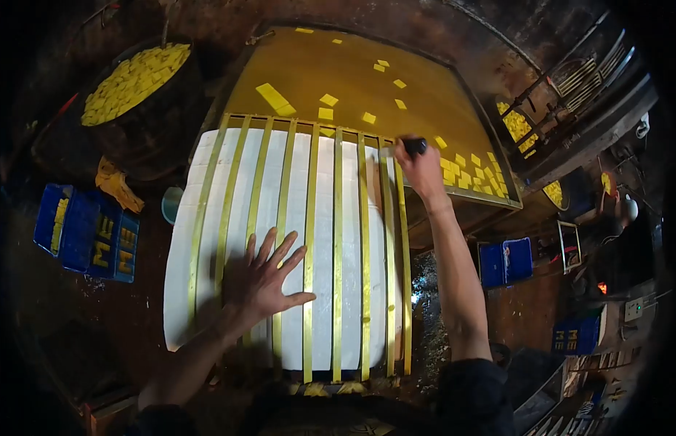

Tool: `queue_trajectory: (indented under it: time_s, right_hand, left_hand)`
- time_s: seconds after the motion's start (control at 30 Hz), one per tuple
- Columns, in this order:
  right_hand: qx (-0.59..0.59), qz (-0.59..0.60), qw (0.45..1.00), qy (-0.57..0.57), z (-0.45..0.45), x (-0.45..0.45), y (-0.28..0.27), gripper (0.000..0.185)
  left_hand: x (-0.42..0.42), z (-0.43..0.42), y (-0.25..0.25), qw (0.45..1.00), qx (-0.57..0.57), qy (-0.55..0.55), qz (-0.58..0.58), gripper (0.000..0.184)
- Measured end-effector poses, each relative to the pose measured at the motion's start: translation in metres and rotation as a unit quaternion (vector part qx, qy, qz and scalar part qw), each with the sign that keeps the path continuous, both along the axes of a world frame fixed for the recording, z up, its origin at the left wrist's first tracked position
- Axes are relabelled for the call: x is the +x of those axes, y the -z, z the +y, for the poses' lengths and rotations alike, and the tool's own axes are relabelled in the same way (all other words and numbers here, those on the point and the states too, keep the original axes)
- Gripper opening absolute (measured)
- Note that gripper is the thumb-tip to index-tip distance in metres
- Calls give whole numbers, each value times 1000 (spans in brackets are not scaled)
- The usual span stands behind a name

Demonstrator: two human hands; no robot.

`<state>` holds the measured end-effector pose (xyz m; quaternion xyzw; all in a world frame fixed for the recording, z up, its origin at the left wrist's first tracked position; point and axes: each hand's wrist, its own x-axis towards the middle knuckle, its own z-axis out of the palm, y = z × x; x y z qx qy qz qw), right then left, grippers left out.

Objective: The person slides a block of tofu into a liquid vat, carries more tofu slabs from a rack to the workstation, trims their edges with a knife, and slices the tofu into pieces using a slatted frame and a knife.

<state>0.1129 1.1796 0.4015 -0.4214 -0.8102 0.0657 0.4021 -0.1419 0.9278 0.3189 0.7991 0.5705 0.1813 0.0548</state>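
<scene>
My left hand [269,280] lies spread, palm down, over the yellow slatted rack [338,254] and the large white slab [207,211] under it. The slab looks like tofu, and the long slats run lengthwise across it. At the rack's far right corner, my right hand [419,171] is closed round the black handle of a knife [416,146]. Its short blade points left, close to the slats' far ends; whether it touches the slab I cannot tell.
Beyond the rack stands a wide vat of yellow-brown liquid [323,65] with yellow pieces [272,98] floating in it. A heaped barrel [145,142] is at the far left. Blue crates [91,243] stand left; another blue crate [505,261] sits right.
</scene>
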Motion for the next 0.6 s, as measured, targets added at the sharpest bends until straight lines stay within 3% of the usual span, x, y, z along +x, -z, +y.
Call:
queue_trajectory:
  time_s: [0.2,0.27,0.37,0.47,0.6]
  right_hand:
    - [-45,-81,996,-4,55,-9,32,10]
    - [-94,-87,992,-19,14,2,12,12]
    - [-49,-169,982,-63,-119,42,13,17]
    - [-365,-80,927,-27,-270,64,-12,10]
    - [-437,-144,887,-50,-317,73,-22,11]
  left_hand:
    - [2,1,-2,999,-30,-23,-34,82]
    - [2,3,2,998,-48,-19,-37,82]
    - [0,1,17,1000,-4,1,-31,86]
    - [0,-1,21,1000,-3,10,-27,88]
    - [1,0,11,999,-51,-9,11,92]
